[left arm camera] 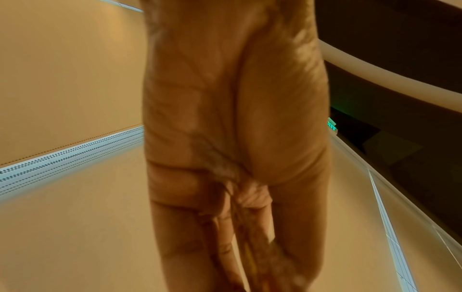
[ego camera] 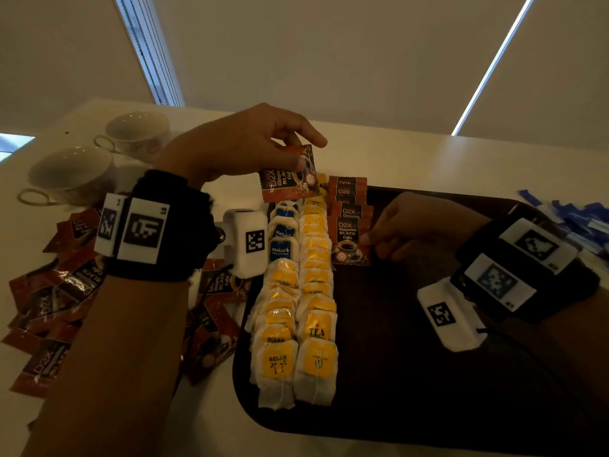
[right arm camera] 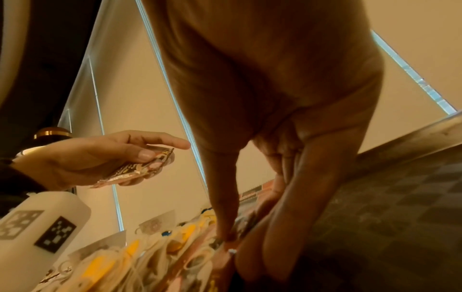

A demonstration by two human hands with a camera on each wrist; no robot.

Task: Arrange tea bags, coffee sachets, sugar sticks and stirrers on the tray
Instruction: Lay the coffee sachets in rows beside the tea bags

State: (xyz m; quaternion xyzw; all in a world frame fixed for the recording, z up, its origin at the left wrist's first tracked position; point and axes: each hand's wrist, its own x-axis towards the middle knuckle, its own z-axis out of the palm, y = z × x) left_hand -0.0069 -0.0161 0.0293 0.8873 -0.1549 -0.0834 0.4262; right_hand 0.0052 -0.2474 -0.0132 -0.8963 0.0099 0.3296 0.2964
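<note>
A dark tray (ego camera: 428,357) holds two long rows of tea bags (ego camera: 296,308) with yellow and blue tags. To their right runs a short column of red-brown coffee sachets (ego camera: 347,192). My right hand (ego camera: 370,240) pinches the right edge of the nearest sachet in that column (ego camera: 347,240), which lies on the tray. My left hand (ego camera: 304,156) holds another coffee sachet (ego camera: 286,181) in the air over the far end of the tea bag rows. In the right wrist view, the left hand (right arm camera: 150,150) grips that sachet (right arm camera: 135,170) between thumb and fingers.
Two teacups (ego camera: 135,133) (ego camera: 71,174) stand at the back left of the white table (ego camera: 428,156). A loose pile of coffee sachets (ego camera: 49,308) lies left of the tray. Blue sugar sticks (ego camera: 576,219) lie off the tray's far right corner.
</note>
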